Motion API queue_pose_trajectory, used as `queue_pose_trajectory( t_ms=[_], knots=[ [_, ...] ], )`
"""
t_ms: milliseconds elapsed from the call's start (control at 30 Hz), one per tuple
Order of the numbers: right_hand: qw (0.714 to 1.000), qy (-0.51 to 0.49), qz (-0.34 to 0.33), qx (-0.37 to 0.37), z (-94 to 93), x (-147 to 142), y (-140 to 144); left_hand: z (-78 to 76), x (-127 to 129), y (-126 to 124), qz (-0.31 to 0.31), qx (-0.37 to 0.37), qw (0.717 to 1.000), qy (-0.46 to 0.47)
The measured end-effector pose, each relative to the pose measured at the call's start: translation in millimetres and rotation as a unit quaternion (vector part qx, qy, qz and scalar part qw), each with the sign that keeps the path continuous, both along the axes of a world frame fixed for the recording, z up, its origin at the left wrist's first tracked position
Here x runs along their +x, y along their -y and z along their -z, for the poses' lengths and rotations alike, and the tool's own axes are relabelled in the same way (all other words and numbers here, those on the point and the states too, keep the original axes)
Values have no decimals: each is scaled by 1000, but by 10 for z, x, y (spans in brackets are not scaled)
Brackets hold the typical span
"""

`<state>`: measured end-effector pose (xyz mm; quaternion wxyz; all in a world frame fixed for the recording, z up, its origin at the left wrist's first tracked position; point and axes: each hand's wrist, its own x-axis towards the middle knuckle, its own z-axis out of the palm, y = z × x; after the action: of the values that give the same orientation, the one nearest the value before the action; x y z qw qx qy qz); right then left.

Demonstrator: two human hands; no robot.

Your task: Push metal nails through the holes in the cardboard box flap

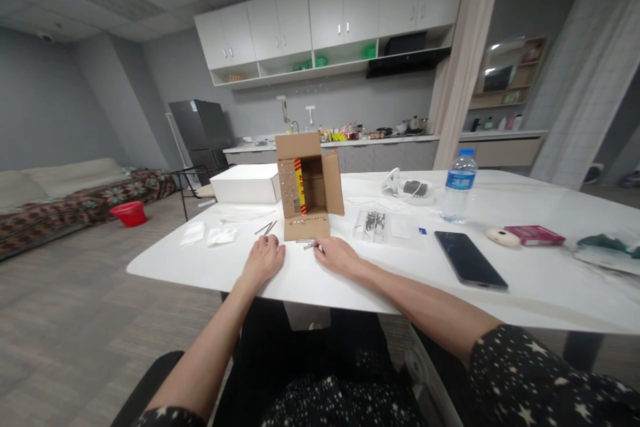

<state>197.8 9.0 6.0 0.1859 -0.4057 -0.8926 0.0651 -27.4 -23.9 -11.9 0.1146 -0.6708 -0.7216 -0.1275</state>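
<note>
My left hand (265,257) lies on the white table, its fingers resting loosely on the surface beside some thin metal rods (269,227). My right hand (336,255) is closed at the fingertips on the end of a thin metal rod (307,247), close to another rod. Just beyond both hands stands an open cardboard box (290,190) facing me, with a yellow and red strip on it. Small shiny pieces dot its left side, and a row of small marks runs along its lower flap. Right of it, a clear plastic case (371,225) holds many small metal pieces.
A white box (246,184) and white tissues (223,235) are on the left. To the right are a phone (470,259), a water bottle (459,187), a maroon box (535,235), a small blue piece (423,231) and a white device with a cable (415,189).
</note>
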Motion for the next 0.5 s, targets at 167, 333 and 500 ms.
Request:
queue_pose_trajectory(
  t_ms=[167,333,500],
  knots=[
    [1000,3,4,-5,-8,11,11,0,1,14,20,22,1000,-8],
    [1000,-9,15,-7,12,21,4,-22,23,55,40,21,998,-41],
    [999,-42,-5,-24,35,18,-11,-33,12,108,56,17,998,-20]
  ],
)
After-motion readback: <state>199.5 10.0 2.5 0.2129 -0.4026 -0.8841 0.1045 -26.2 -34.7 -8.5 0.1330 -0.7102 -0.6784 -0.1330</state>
